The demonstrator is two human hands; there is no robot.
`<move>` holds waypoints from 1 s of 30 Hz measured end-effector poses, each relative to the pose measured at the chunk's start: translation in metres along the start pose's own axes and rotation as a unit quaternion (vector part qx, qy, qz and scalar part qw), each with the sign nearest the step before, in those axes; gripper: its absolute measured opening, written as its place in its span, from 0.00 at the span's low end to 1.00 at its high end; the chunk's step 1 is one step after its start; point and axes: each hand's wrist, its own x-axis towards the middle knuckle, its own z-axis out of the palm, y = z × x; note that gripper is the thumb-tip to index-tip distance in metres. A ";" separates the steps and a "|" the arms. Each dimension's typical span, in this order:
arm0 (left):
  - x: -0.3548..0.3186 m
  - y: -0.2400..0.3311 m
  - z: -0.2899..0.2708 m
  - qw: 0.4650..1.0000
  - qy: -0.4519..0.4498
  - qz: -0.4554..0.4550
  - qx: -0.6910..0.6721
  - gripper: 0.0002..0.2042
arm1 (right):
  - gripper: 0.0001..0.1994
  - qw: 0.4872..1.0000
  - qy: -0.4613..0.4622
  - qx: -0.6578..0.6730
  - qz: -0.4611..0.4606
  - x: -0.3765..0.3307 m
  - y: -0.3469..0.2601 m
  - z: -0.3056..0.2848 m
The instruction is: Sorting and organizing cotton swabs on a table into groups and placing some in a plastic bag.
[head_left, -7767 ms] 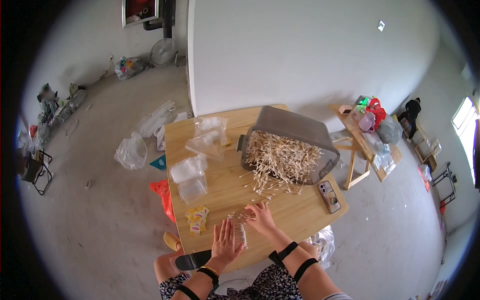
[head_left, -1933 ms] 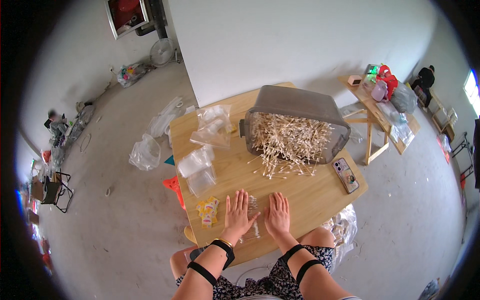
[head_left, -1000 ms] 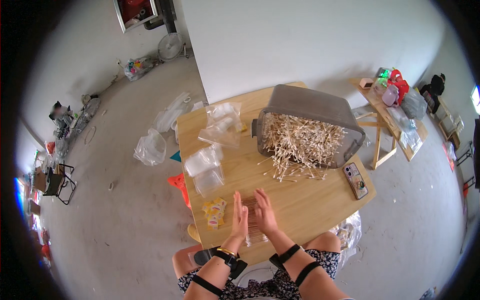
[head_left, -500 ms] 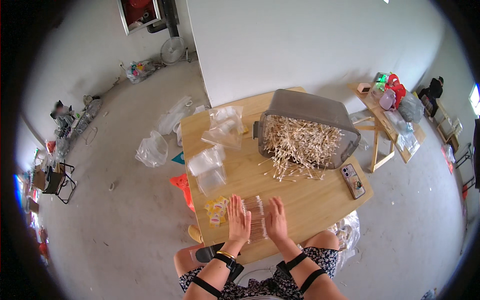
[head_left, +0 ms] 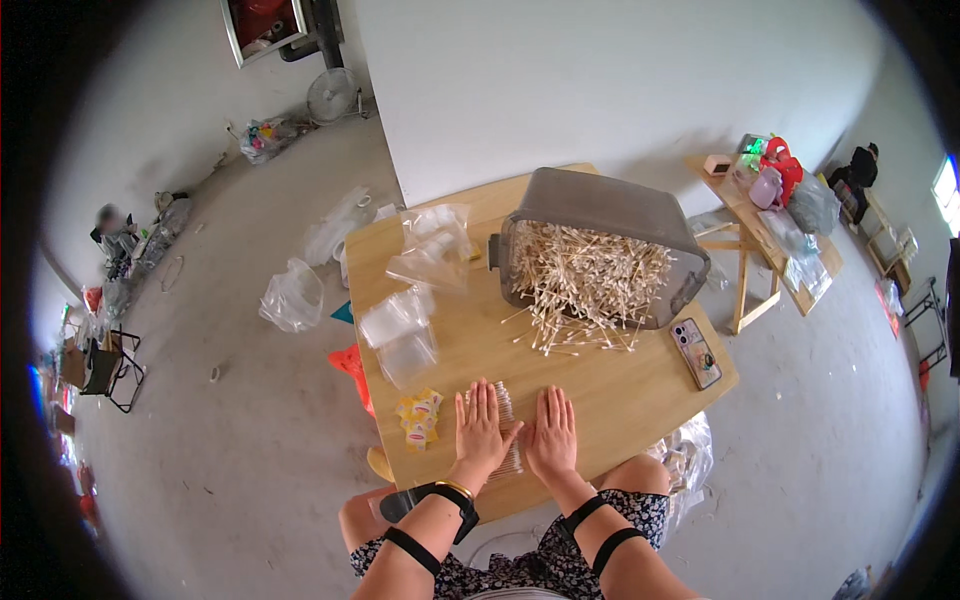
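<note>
A stack of cotton swabs lies in a neat row on the wooden table in front of me, partly hidden under my hands. My left hand lies flat over its left part, fingers stretched out and thumb pointing right. Flat beside the right ends of the swabs is my right hand, fingers extended. Neither hand grips anything. Small yellow-and-white paper pieces are piled just left of my left hand. Farther off, a grey plastic bin rests on its side with many loose swabs spilling from it.
Clear plastic bags lie on the table's left side. A phone sits near the right edge. A second wooden table with bags stands at the right. More plastic bags lie on the floor at left. Two people are in the background.
My left hand has moved right and turned flat onto the swabs, covering much of them. My right hand has flattened beside them. The whole view has shifted slightly.
</note>
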 end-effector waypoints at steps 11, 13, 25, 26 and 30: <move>-0.037 0.004 0.002 0.997 -0.015 0.079 0.015 0.48 | 0.31 0.998 0.004 -0.058 -0.004 0.004 0.011 0.015; -0.040 0.006 0.001 0.996 -0.027 0.081 0.018 0.49 | 0.31 0.999 0.009 -0.044 -0.004 0.004 0.011 0.011; -0.054 0.007 -0.004 0.995 -0.038 0.093 0.011 0.47 | 0.31 0.999 0.009 -0.033 0.005 0.000 0.009 0.009; -0.059 0.009 -0.006 0.994 -0.032 0.101 -0.002 0.47 | 0.31 0.999 0.009 -0.033 0.008 0.001 0.010 0.008; -0.078 0.014 -0.005 0.994 -0.053 0.095 -0.012 0.46 | 0.30 1.000 0.019 -0.016 0.006 0.001 0.005 0.003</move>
